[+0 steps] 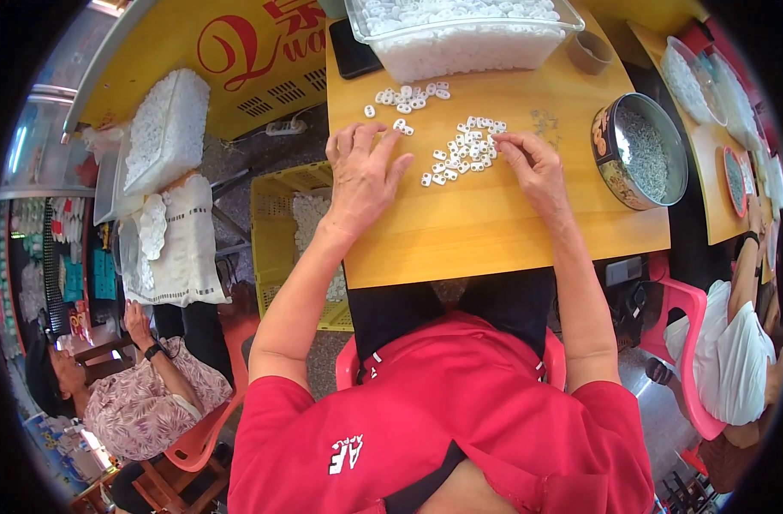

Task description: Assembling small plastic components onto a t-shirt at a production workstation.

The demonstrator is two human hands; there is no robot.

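Tin [616, 176] of small parts beside right hand [537, 171]

Small assembly workshop, wooden tables [494, 231], bins of white plastic parts [460, 43], seated workers, yellow crate [276, 201]

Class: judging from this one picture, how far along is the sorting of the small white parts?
Done: the round tin already holds many small pieces. In hand: both the left hand and right hand work a loose cluster of white parts. Left: the clear tub remains heaped full.
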